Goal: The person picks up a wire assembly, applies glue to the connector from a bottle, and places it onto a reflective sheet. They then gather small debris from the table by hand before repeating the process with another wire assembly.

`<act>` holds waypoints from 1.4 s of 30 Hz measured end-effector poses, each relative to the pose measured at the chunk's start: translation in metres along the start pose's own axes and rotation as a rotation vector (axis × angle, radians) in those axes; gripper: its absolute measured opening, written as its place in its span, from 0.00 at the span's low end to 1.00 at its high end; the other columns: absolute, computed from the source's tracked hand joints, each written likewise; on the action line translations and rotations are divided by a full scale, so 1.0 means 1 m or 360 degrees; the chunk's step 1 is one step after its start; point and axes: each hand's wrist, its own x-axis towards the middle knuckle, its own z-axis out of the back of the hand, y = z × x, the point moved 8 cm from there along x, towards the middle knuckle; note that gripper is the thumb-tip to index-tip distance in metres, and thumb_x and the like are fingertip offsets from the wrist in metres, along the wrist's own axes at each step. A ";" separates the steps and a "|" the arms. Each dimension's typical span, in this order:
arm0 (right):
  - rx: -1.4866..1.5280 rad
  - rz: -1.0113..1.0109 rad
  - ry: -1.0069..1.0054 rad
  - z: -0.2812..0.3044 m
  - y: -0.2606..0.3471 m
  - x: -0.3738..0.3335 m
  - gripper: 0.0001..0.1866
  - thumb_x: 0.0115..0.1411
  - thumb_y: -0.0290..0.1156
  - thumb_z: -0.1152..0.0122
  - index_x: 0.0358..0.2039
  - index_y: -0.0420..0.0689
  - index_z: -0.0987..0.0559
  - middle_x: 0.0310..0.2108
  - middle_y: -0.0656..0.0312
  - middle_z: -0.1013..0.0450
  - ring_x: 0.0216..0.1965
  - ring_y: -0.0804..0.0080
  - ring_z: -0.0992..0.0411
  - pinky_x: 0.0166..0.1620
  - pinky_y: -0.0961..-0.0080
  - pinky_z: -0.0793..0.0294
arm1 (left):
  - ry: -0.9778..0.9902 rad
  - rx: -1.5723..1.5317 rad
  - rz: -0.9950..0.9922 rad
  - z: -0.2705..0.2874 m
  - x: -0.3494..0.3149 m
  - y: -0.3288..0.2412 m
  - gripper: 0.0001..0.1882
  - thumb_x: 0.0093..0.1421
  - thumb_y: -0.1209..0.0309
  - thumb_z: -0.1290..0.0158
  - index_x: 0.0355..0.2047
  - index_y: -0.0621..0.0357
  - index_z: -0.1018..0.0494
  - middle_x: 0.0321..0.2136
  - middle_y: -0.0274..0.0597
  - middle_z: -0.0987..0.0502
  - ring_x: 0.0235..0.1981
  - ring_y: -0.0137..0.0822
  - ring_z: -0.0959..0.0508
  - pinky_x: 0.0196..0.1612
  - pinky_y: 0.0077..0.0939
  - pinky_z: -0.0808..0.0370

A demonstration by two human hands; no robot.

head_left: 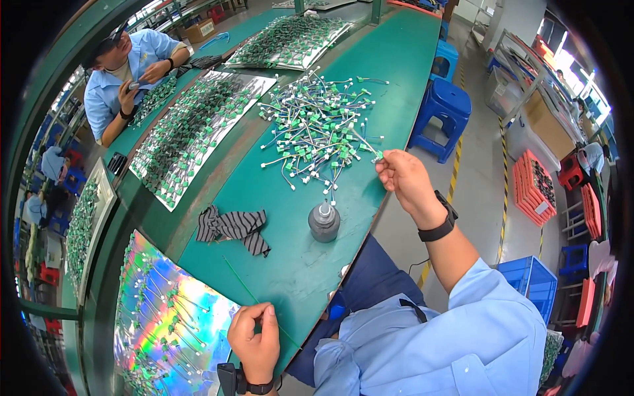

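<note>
My right hand (404, 177) is closed in a pinch on the end of a short wired connector (378, 156) at the right side of a loose pile. That pile (310, 125) is made of short wire leads with green and white plugs. My left hand (254, 340) is low in view with its fingers curled, at the edge of a shiny foil-covered board (221, 310) carrying rows of similar leads. A thin green stick (241, 278) passes right by its fingertips; whether they grip it I cannot tell. Between the hands stands a dark squeeze bottle (324, 222).
A striped grey cloth (232, 228) lies on the green table (403, 53). Beyond it are more loaded boards (254, 92) and a co-worker in blue (148, 56) handling a small piece. Blue stools (444, 109) stand right of the table edge, with red crates (531, 188) farther right.
</note>
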 end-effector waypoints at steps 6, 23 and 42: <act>0.0309 0.0071 0.0136 -0.015 0.013 -0.023 0.13 0.63 0.35 0.52 0.26 0.40 0.28 0.21 0.64 0.32 0.18 0.81 0.37 0.20 0.85 0.39 | 0.0000 -0.0007 -0.0004 -0.002 -0.001 -0.003 0.02 0.52 0.80 0.44 0.27 0.66 0.26 0.21 0.42 0.26 0.21 0.31 0.28 0.26 0.21 0.32; -0.0940 0.0427 0.1706 -0.163 -0.017 -0.155 0.06 0.54 0.24 0.39 0.32 0.40 0.26 0.28 0.61 0.26 0.24 0.76 0.28 0.23 0.78 0.31 | -0.0502 -0.0158 -0.0287 0.040 0.006 -0.011 0.12 0.50 0.77 0.43 0.37 0.64 0.26 0.33 0.45 0.25 0.39 0.38 0.28 0.47 0.37 0.31; -0.0935 0.1405 0.1713 -0.202 0.008 -0.161 0.13 0.53 0.27 0.37 0.39 0.43 0.25 0.38 0.59 0.25 0.36 0.63 0.26 0.37 0.70 0.27 | 0.0319 -0.0265 -0.0041 0.008 -0.001 -0.006 0.06 0.50 0.78 0.42 0.30 0.62 0.23 0.26 0.43 0.23 0.25 0.36 0.25 0.28 0.24 0.30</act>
